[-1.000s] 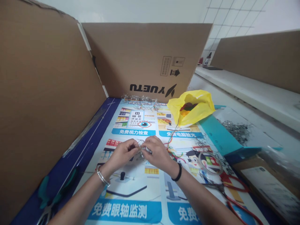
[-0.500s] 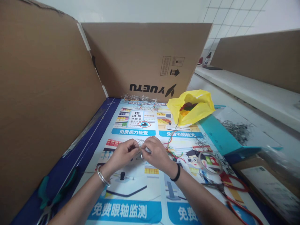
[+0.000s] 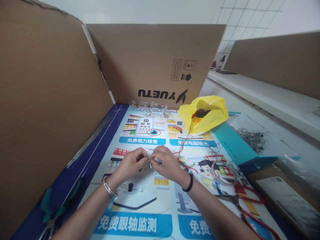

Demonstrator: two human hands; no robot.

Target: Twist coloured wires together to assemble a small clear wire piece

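Observation:
My left hand (image 3: 131, 164) and my right hand (image 3: 167, 162) meet over the middle of the printed sheet, thumbs and forefingers pinched together. Between them is a small silvery wire piece (image 3: 150, 152), mostly hidden by the fingers; its exact shape is too small to make out. A short shiny end pokes out below the fingertips. Just right of my right hand lie loose red, green and yellow threads (image 3: 184, 162), trailing from a yellow bag (image 3: 208, 115) that stands open farther back with coloured material inside.
Red-handled scissors (image 3: 236, 199) and a clear tape roll (image 3: 224, 174) lie at right. Green-handled pliers (image 3: 51, 216) are at front left. Clear-and-wire pieces (image 3: 150, 106) line the back, below a cardboard panel (image 3: 150, 56). A dark wire heap (image 3: 252, 140) sits beyond a teal folder (image 3: 235, 143).
The fingers of my right hand have shifted very slightly around the wire piece. Everything else looks the same.

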